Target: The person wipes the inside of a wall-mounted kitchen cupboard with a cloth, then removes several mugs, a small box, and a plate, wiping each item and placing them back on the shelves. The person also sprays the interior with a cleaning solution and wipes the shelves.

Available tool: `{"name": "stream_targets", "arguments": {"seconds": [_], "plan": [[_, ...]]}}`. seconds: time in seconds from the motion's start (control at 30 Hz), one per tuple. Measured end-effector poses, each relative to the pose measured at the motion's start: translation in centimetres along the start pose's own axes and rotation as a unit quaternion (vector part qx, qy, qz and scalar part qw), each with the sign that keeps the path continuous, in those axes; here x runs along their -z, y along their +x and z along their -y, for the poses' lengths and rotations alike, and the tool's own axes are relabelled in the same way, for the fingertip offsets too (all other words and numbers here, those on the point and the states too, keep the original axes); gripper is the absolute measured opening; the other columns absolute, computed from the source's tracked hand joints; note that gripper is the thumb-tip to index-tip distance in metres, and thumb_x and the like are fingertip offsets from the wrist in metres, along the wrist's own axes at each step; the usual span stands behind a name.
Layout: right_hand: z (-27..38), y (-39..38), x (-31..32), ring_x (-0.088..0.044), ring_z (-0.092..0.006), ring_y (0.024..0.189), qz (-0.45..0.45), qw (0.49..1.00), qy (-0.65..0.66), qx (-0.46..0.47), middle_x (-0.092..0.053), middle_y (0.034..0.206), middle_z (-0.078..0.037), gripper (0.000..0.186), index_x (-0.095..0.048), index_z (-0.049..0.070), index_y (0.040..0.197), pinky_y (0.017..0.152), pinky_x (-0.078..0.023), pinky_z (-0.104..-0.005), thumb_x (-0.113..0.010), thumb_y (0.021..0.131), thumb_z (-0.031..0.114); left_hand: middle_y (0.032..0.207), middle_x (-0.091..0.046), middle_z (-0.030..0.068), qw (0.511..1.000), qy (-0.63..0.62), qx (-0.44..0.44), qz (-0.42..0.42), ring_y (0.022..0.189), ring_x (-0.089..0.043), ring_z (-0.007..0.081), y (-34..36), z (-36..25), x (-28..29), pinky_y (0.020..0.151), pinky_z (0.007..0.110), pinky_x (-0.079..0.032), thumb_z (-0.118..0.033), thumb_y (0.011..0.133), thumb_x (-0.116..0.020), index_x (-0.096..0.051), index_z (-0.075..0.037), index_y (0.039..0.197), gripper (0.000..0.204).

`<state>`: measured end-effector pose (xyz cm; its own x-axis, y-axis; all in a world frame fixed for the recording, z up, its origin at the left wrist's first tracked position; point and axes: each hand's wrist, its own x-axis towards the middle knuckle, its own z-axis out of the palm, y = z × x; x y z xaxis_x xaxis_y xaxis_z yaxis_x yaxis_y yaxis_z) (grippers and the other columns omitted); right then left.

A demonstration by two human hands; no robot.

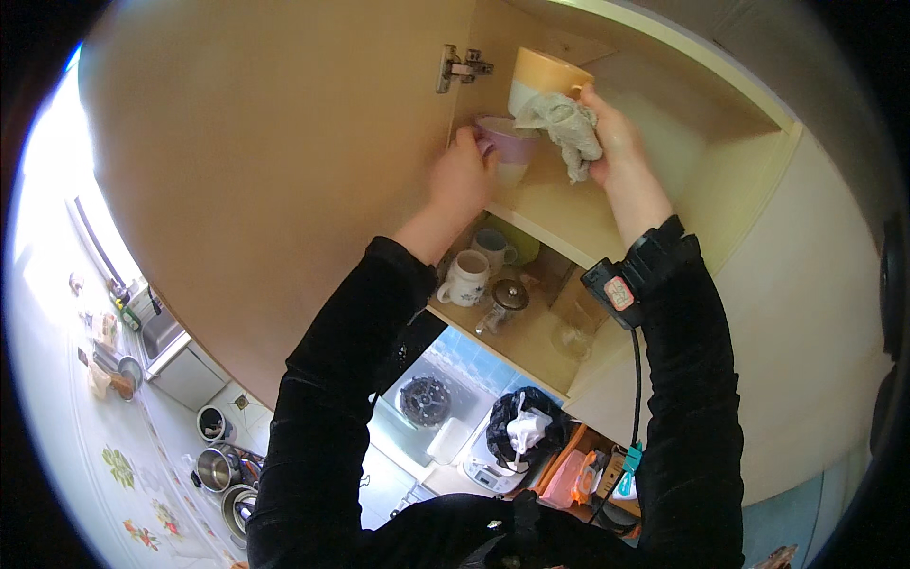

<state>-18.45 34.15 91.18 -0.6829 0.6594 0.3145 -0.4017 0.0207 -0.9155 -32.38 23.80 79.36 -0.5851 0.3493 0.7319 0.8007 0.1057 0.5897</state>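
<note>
At the left side of the upper cupboard shelf, my left hand (pixel 463 178) is closed round the handle side of a purple-and-white mug (pixel 512 144). My right hand (pixel 614 137) grips a crumpled grey-green cloth (pixel 564 128), its fingers also at the handle of a yellow-and-white mug (pixel 548 76). That mug sits above and slightly right of the purple one, and the cloth covers part of its lower side. The shelf board (pixel 569 220) passes below both hands. Whether the purple mug touches the board cannot be made out.
On the lower shelf stand a white mug (pixel 464 278), a grey mug (pixel 491 248) and a lidded glass jar (pixel 509 296). The cupboard door (pixel 284 171) hangs wide on the left. Below are a black-bagged bin (pixel 519 431) and several pots (pixel 218 468).
</note>
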Motion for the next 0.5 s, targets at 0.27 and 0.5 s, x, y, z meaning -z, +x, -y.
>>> {"name": "stream_targets", "arguments": {"seconds": [0.27, 0.5], "plan": [[-3.8, 2.1, -1.8, -0.064, -0.0235, 0.084, -0.023, 0.999, 0.005, -0.033, -0.065, 0.097, -0.012, 0.034, -0.059, -0.002, 0.107, 0.071, -0.052, -0.0394, -0.056, 0.097, 0.031, 0.096, -0.067, 0.0211, 1.0, -0.002, 0.013, 0.013, 0.088, -0.065, 0.0399, 0.3, -0.4, 1.0, 0.076, 0.049, -0.051, -0.033, 0.092, -0.056, -0.053, -0.002, 0.111, 0.037], [-5.0, 2.3, -0.7, -0.063, -0.0231, 0.081, 0.004, 0.998, -0.044, -0.036, -0.065, 0.097, -0.012, 0.036, -0.059, -0.002, 0.109, 0.07, -0.051, -0.0377, -0.053, 0.097, 0.032, 0.093, -0.067, 0.0221, 0.998, 0.01, 0.056, 0.024, 0.087, -0.065, 0.0411, 0.8, 0.8, -0.2, 0.076, 0.05, -0.051, -0.038, 0.093, -0.052, -0.059, -0.002, 0.102, 0.038]]}}
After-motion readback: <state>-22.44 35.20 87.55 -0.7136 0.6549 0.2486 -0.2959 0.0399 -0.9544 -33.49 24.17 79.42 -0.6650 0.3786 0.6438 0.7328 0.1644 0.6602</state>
